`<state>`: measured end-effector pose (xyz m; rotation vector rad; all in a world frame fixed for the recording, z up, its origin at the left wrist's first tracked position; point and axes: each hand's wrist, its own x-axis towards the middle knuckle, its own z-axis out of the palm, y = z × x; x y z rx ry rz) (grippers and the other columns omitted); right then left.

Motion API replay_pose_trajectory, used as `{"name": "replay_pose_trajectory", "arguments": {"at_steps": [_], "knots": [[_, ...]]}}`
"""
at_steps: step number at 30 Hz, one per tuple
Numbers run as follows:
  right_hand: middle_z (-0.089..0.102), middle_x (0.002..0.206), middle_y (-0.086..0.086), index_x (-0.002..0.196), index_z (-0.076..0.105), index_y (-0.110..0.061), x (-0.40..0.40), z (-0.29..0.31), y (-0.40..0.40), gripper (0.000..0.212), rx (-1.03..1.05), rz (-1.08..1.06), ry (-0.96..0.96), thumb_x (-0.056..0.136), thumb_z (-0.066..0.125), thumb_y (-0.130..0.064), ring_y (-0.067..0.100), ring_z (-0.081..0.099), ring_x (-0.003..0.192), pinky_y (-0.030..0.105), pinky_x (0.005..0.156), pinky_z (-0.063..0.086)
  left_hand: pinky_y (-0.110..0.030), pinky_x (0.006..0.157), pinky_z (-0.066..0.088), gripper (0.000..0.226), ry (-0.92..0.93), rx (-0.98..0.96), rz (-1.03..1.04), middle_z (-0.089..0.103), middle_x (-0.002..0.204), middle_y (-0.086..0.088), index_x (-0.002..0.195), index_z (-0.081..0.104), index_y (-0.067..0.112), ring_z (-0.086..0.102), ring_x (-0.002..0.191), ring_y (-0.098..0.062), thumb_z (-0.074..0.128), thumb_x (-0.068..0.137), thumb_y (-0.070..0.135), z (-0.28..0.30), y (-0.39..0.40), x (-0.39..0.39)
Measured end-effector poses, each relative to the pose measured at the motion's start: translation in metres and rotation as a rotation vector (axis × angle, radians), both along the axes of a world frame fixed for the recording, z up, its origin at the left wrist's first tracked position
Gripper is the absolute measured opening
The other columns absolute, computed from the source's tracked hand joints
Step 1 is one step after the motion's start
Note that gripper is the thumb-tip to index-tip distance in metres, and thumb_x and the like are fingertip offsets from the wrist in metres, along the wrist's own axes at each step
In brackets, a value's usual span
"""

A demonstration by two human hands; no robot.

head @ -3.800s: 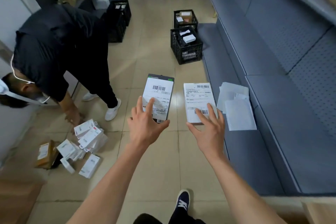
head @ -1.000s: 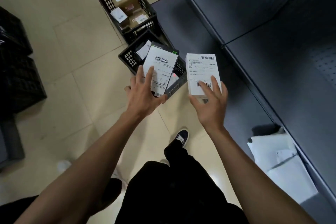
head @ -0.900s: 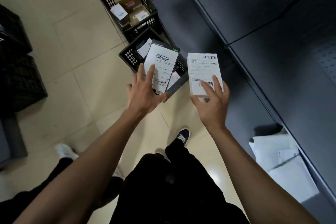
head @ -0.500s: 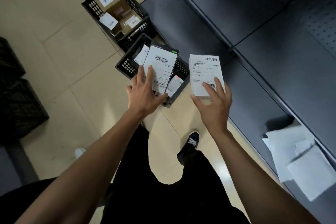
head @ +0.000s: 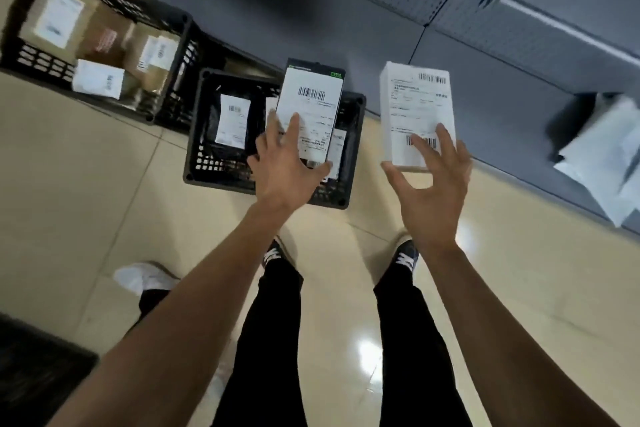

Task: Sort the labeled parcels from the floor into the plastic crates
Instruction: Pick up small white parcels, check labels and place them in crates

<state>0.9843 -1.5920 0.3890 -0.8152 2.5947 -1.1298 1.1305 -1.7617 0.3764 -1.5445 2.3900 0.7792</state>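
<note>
Both my arms reach forward, palms down. My left hand (head: pixel 287 166) pinches the lower end of a flat black-edged parcel (head: pixel 310 111) with a white barcode label, thumb underneath, fingers spread on top, holding it over the near crate (head: pixel 207 163). My right hand (head: pixel 433 191) grips a white rectangular box (head: pixel 415 107) (label side up) by its near end, out over the glossy beige floor tiles (head: pixel 86 184) beside the dark grey shelving base (head: pixel 294 10). The crates are black lattice plastic; the far crate (head: pixel 31 55) holds brown cardboard boxes. Since half a second ago I have stepped closer, both feet now planted, and the near crate sits right under my left hand.
</note>
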Motion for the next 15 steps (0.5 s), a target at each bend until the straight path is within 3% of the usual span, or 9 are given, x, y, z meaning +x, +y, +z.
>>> {"name": "replay_pose_trajectory", "arguments": {"at_steps": [4,15], "knots": [[0.047,0.155,-0.002,0.127,0.069,-0.023,0.016,-0.046,0.003,0.053,0.053,-0.003,0.014,0.081,0.082,-0.045,0.033,0.03,0.148,0.053,0.116,0.035,-0.066,0.114,0.028,0.104,-0.044,0.029,0.0,0.003,0.171,-0.007,0.162,0.018,0.03,0.019,0.151,-0.037,0.069,0.081,0.07,-0.061,-0.001,0.005],[0.049,0.152,0.001,0.126,0.069,-0.016,0.021,-0.198,0.014,0.053,0.033,0.048,0.053,0.082,0.08,-0.045,0.037,0.036,0.144,0.058,0.108,0.041,-0.066,0.113,0.027,0.103,-0.053,0.101,-0.006,0.003,0.171,-0.007,0.161,0.02,0.03,0.018,0.151,-0.035,0.069,0.081,0.07,-0.214,0.012,-0.008]]}}
